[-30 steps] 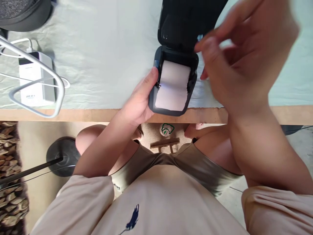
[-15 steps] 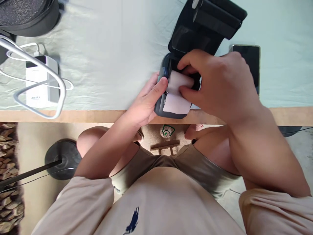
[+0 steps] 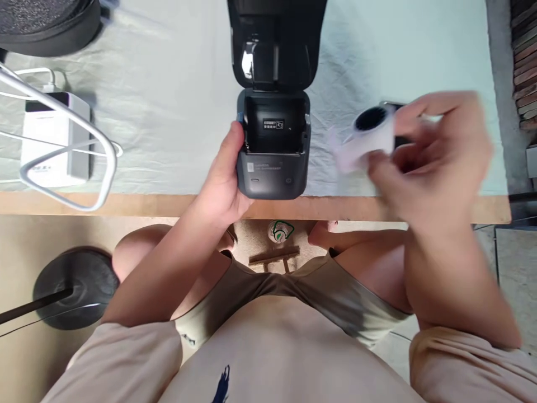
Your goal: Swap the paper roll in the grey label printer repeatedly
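A small dark label printer (image 3: pixel 272 168) stands at the table's near edge with its lid (image 3: pixel 274 42) flipped up and back. Its paper bay shows empty, with a small sticker inside. My left hand (image 3: pixel 222 179) grips the printer's left side, thumb on the bay's rim. My right hand (image 3: pixel 428 157), blurred, holds a white paper roll (image 3: pixel 369 134) to the right of the printer, above the table, with the roll's dark core facing me and a loose end hanging left.
A white power bank (image 3: pixel 50 140) with a cable lies at the left under a white wire stand (image 3: pixel 67 151). A dark round object (image 3: pixel 46 22) sits at the far left corner. A dark phone (image 3: pixel 392 106) lies behind the roll. The table edge (image 3: pixel 126 204) runs across below.
My right hand has lifted the paper roll out of the printer's bay and carried it to the right. The bay now shows empty. My left hand still holds the printer.
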Available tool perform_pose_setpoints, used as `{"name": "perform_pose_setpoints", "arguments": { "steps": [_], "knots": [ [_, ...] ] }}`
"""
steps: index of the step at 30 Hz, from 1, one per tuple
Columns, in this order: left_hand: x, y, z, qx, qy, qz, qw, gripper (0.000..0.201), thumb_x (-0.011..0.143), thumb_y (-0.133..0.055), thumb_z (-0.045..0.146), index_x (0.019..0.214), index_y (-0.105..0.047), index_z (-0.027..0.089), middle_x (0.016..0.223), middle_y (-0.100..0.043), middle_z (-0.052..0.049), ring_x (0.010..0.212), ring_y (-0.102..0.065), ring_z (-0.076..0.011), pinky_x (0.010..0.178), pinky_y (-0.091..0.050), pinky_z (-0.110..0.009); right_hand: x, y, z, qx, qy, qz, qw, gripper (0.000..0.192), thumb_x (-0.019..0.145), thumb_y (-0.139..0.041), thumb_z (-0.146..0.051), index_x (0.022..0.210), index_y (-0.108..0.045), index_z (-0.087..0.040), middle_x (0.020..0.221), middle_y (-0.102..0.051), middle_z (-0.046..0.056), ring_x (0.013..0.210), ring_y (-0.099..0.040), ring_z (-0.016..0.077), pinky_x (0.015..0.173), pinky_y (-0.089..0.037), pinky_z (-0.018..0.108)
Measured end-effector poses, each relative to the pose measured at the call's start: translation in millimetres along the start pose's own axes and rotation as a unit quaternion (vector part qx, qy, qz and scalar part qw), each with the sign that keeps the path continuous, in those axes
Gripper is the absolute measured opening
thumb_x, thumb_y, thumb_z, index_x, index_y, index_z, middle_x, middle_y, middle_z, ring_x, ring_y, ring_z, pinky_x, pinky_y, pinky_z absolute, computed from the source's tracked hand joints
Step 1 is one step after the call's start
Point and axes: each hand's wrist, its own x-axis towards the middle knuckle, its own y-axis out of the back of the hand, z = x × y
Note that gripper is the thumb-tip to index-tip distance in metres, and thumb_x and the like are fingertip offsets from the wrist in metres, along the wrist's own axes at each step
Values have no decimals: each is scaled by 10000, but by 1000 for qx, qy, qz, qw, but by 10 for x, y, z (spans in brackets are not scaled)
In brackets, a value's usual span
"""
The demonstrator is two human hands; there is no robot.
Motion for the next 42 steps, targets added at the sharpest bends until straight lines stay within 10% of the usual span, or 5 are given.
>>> {"name": "perform_pose_setpoints", "arguments": {
  "steps": [5, 12, 17, 32, 42],
  "knots": [
    [31, 29, 82, -6, -8, 14, 1000, 473, 1281, -475, 492, 1217, -836, 193, 1283, -924, -102, 1551, -786, -314, 1277, -694, -461, -102, -189, 42, -191, -4, -90, 977, 257, 825, -735, -346, 1075, -696, -300, 795, -741, -28, 589, -584, 194, 623, -443, 367],
    [-3, 49, 42, 11, 10, 22, 1000, 454, 1267, -501, 487, 1197, -849, 203, 1162, -915, -96, 1454, -826, -337, 1231, -690, -429, 70, 85, 239, -250, 181, 83, 948, 426, 894, -684, -296, 1274, -869, -243, 1280, -863, 174, 1112, -805, 367, 999, -609, 557],
    [-14, 64, 18, 14, 2, 8, 1000, 450, 1266, -502, 472, 1209, -853, 198, 1109, -904, -85, 1479, -817, -342, 1289, -661, -467, 191, 126, 463, -269, 93, -42, 958, 601, 910, -712, -332, 1503, -813, -346, 1618, -787, 145, 1573, -667, 440, 1353, -469, 699],
    [59, 123, -20, -5, 6, 14, 1000, 514, 1283, -482, 541, 1230, -871, 210, 1248, -931, -81, 1576, -776, -313, 1336, -661, -472, 332, -32, 434, 27, 25, 129, 991, 373, 778, -771, -519, 1007, -556, -319, 920, -632, 16, 711, -625, 206, 614, -589, 394],
    [25, 72, -32, 58, 30, 10, 998, 429, 1262, -554, 510, 1183, -852, 213, 1187, -904, -110, 1568, -749, -377, 1362, -603, -536, 251, -399, 80, 213, 57, -42, 974, 526, 745, -828, -436, 984, -372, -328, 923, -658, -15, 710, -636, 195, 611, -630, 392]
  ]
}}
